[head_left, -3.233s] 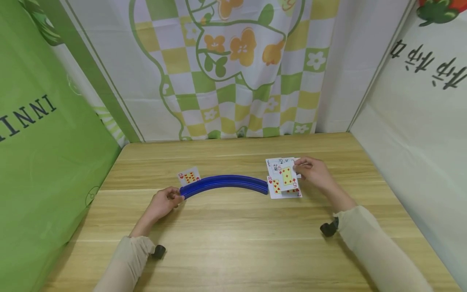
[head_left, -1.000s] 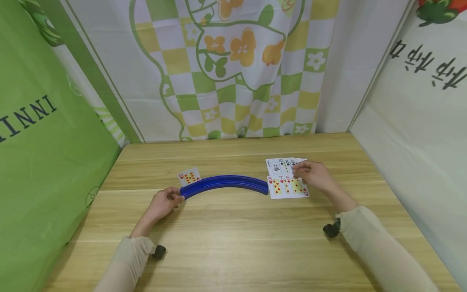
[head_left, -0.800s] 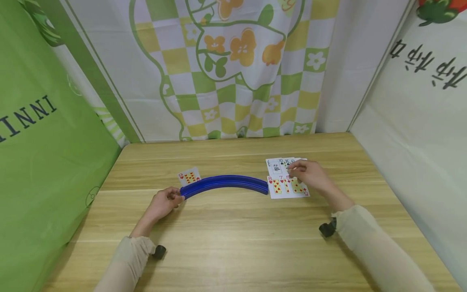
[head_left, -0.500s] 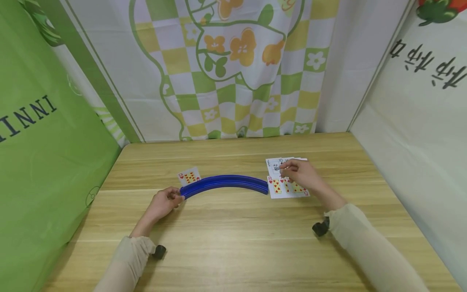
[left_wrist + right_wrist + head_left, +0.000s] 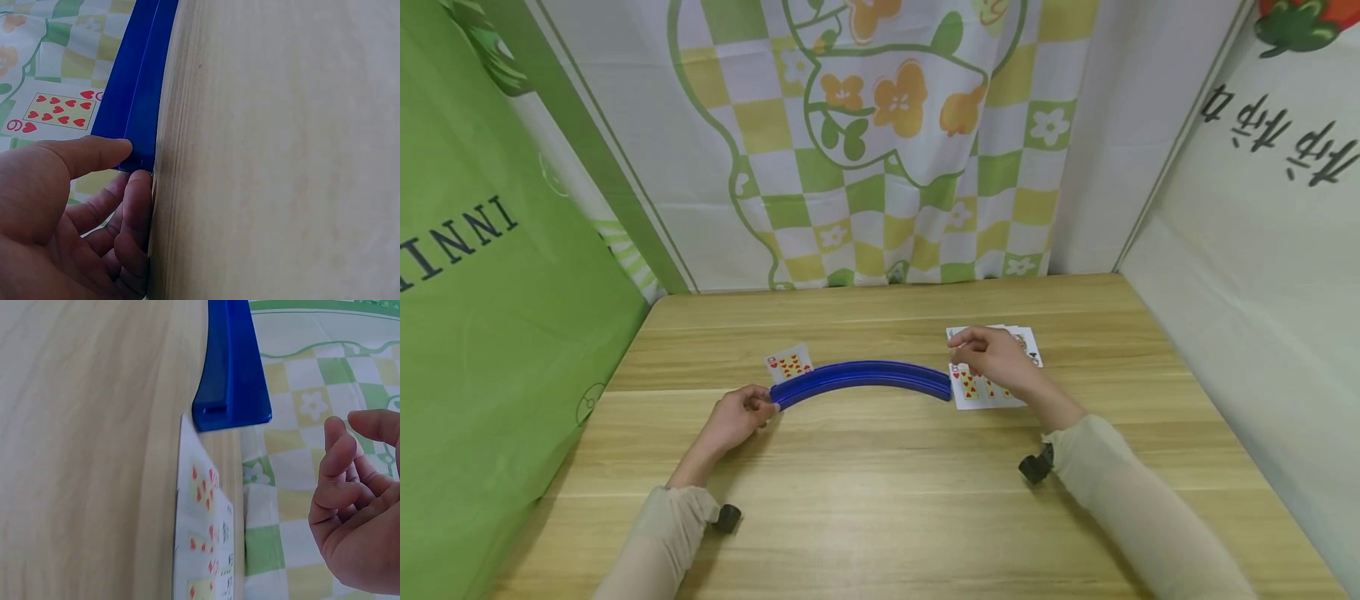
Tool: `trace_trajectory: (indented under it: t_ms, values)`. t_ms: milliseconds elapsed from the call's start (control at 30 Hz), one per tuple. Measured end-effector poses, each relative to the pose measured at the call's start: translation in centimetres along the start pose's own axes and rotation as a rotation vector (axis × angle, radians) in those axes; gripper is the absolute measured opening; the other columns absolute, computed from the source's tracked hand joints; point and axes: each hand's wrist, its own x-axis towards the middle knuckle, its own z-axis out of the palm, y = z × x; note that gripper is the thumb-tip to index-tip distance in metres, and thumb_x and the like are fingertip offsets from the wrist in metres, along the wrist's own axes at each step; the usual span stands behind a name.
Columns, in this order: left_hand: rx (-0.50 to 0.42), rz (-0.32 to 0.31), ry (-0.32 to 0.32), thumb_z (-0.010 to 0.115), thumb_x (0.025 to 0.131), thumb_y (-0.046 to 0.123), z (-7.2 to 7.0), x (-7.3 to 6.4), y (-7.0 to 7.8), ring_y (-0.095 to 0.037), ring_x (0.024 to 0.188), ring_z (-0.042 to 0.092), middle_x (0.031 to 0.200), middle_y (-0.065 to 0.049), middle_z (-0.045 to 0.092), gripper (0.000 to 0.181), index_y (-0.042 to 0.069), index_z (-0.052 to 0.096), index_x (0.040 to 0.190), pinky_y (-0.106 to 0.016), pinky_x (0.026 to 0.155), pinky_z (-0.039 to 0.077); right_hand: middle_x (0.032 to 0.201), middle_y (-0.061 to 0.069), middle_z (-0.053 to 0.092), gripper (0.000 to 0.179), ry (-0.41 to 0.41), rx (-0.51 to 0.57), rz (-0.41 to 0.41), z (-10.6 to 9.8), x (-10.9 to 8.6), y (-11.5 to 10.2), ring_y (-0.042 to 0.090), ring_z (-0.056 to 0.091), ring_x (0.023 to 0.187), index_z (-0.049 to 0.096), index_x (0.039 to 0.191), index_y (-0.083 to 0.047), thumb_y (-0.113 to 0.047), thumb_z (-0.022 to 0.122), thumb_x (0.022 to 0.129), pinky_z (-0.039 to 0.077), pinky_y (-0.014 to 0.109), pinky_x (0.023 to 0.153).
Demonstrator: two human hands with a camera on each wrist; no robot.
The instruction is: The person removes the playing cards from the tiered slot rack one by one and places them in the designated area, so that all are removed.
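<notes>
A curved blue playing card holder point(image 5: 861, 372) rests on the table, and my left hand point(image 5: 737, 417) pinches its left end. In the left wrist view, the thumb lies on the blue holder point(image 5: 139, 100) with the other fingers curled by its end. A nine of hearts point(image 5: 790, 364) stands upright at the holder's left part. My right hand point(image 5: 996, 358) hovers over the cards beside the right end, fingers loosely bent and holding nothing. Under it lie a row of red-suit cards point(image 5: 968, 395) and, behind, a row of black-suit cards point(image 5: 1030, 343), partly hidden by the hand.
The wooden table point(image 5: 880, 492) extends in front of the holder. A patterned curtain point(image 5: 887, 208) hangs at the back, a green cloth point(image 5: 512, 333) at the left and a white one point(image 5: 1247, 275) at the right.
My right hand laid the five of diamonds at the right of the red row and let it go. It then moved left over the cards toward the holder. The left hand stayed still.
</notes>
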Motion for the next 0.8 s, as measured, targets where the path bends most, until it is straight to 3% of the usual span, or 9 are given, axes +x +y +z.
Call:
trace_trajectory:
  t_ms: [200, 500, 633, 800]
  values:
    - [0.001, 0.007, 0.006, 0.07, 0.093, 0.022, 0.1, -0.1, 0.0, -0.013, 0.073, 0.063, 0.095, -0.012, 0.072, 0.031, -0.001, 0.065, 0.114, -0.028, 0.065, 0.049, 0.107, 0.016, 0.072, 0.032, -0.025, 0.02, -0.01, 0.7, 0.4, -1.1, 0.033, 0.061, 0.082, 0.064, 0.123, -0.01, -0.03, 0.065, 0.097, 0.048, 0.037, 0.065]
    - [0.002, 0.013, 0.008, 0.07, 0.093, 0.021, 0.1, -0.2, 0.2, -0.013, 0.073, 0.063, 0.095, -0.012, 0.072, 0.032, -0.001, 0.065, 0.115, -0.028, 0.066, 0.049, 0.11, 0.017, 0.069, 0.029, -0.029, 0.044, -0.01, 1.9, 1.0, -2.1, 0.039, 0.061, 0.09, 0.064, 0.123, -0.012, -0.028, 0.062, 0.098, 0.053, 0.045, 0.073]
    - [-0.005, 0.008, 0.004, 0.07, 0.093, 0.021, 0.0, -0.2, 0.2, -0.013, 0.073, 0.063, 0.095, -0.012, 0.072, 0.032, -0.001, 0.064, 0.116, -0.028, 0.066, 0.049, 0.113, 0.018, 0.069, 0.029, -0.035, 0.052, -0.01, 2.3, 1.1, -2.4, 0.035, 0.063, 0.09, 0.064, 0.123, -0.013, -0.029, 0.062, 0.099, 0.053, 0.048, 0.077]
    - [-0.006, 0.007, 0.0, 0.07, 0.093, 0.021, 0.0, -0.2, 0.2, -0.014, 0.072, 0.063, 0.095, -0.012, 0.071, 0.032, -0.001, 0.064, 0.115, -0.028, 0.065, 0.049, 0.109, 0.018, 0.069, 0.03, -0.043, 0.067, -0.041, 2.8, 1.5, -2.5, 0.026, 0.062, 0.08, 0.065, 0.123, -0.01, -0.026, 0.063, 0.098, 0.053, 0.045, 0.074]
